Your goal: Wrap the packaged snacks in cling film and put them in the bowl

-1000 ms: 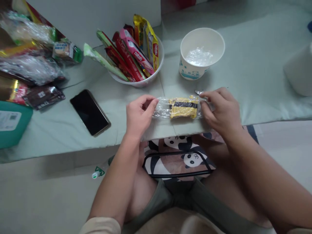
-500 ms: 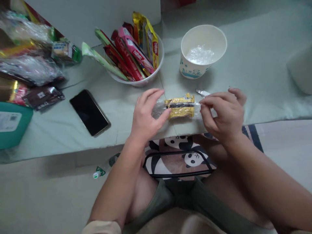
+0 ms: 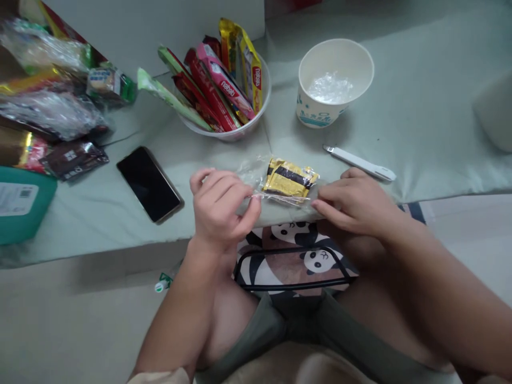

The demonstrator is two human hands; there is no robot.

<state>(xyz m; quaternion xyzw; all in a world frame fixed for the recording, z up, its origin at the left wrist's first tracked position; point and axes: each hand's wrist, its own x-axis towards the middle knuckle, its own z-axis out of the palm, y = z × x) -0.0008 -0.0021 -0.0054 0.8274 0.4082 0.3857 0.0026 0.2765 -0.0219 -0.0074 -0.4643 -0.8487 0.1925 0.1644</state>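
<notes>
A small yellow-and-black packet [image 3: 288, 180] lies slanted near the table's front edge, with loose clear plastic wrap [image 3: 253, 169] around it. My left hand [image 3: 222, 205] is closed in a pinch on the plastic at the packet's lower left. On the other side my right hand [image 3: 356, 202] has thumb and fingers closed at the right end of the plastic. Beyond the right hand lies a white utility knife [image 3: 359, 162] on the cloth, touched by neither hand. A paper cup [image 3: 320, 113] behind the packet holds crumpled clear plastic [image 3: 331, 88].
A clear round tub [image 3: 240, 133] of several wafer bars stands at the back. To the left are a black phone [image 3: 150, 184], a heap of packaged snacks [image 3: 56, 114] and a teal container [image 3: 34, 224]. A panda-print folding stool or table [image 3: 296, 261] is below the table edge.
The packet has turned and tilted, and its wrap spreads wider on the left. My left hand has moved left and closed on the wrap. My right hand has dropped lower, uncovering the knife.
</notes>
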